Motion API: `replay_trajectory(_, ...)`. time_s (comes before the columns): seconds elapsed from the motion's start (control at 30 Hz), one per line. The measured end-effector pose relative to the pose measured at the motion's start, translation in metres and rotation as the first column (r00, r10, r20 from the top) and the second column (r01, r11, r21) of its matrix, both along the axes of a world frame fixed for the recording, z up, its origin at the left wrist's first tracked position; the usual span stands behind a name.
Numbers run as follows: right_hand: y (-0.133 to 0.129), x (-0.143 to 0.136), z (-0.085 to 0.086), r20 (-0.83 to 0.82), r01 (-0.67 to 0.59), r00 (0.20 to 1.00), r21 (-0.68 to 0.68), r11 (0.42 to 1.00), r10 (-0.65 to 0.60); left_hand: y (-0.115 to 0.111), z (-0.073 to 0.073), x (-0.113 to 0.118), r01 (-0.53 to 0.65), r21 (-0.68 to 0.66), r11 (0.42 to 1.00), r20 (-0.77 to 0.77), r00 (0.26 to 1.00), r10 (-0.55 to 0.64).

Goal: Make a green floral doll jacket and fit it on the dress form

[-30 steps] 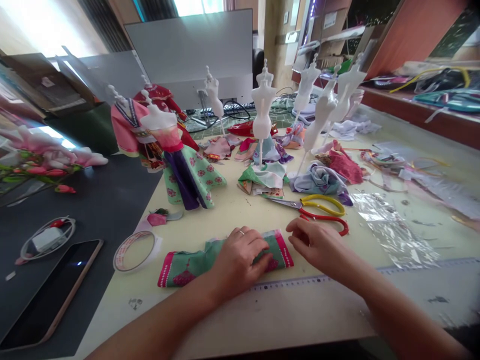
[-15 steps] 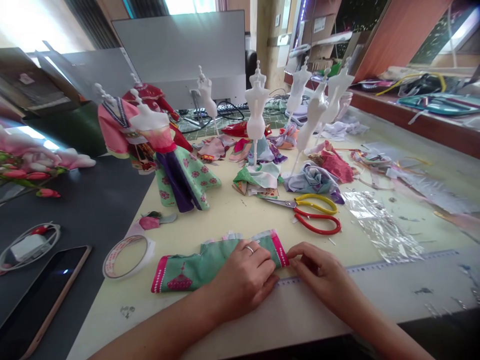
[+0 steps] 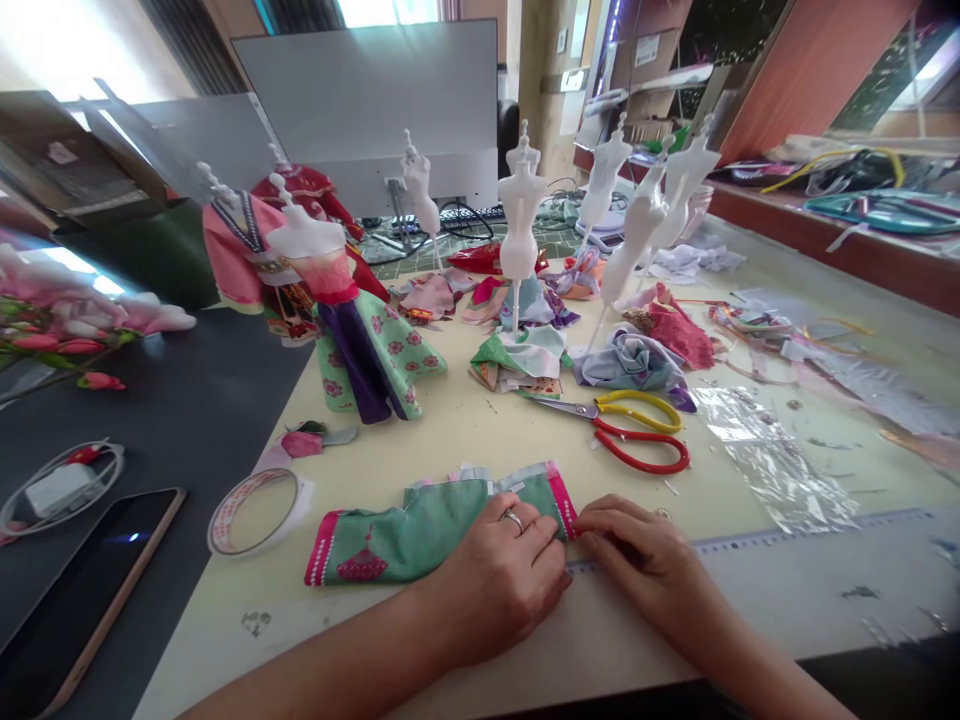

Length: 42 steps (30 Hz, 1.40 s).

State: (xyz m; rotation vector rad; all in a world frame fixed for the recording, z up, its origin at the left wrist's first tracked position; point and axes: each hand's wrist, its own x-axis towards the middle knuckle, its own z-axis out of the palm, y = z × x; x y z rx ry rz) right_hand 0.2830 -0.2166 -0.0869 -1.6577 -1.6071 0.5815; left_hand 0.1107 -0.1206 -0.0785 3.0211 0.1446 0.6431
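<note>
A small green cloth garment (image 3: 427, 535) with pink, white-dotted bands at both ends lies flat near the table's front. My left hand (image 3: 510, 570), with a ring on one finger, rests closed on its right part, fingers curled and their tips hidden. At the right pink band's lower corner, my right hand (image 3: 637, 545) pinches the edge between thumb and fingers. A clear ruler (image 3: 757, 538) runs under and beside my hands. Behind them lie scissors (image 3: 641, 433) with one yellow and one red handle.
A tape roll (image 3: 253, 512) sits left of the garment, a phone (image 3: 90, 600) farther left. Dressed mannequins (image 3: 375, 345) stand at the back left, bare white ones (image 3: 520, 215) behind fabric scraps (image 3: 517, 358). A plastic bag (image 3: 780, 460) lies to the right.
My left hand has shifted slightly right and down on the garment. My right hand stays at the pink band. The whole view has moved a little.
</note>
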Motion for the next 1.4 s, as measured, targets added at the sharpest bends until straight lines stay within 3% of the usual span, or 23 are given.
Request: replay_trajectory(1.4, -0.0028, -0.0025, -0.0006, 0.046, 0.016, 0.999, -0.03, 0.999, -0.014, 0.0036, -0.0072, 0.0018, -0.044, -0.054, 0.998, -0.132, 0.991, 0.037)
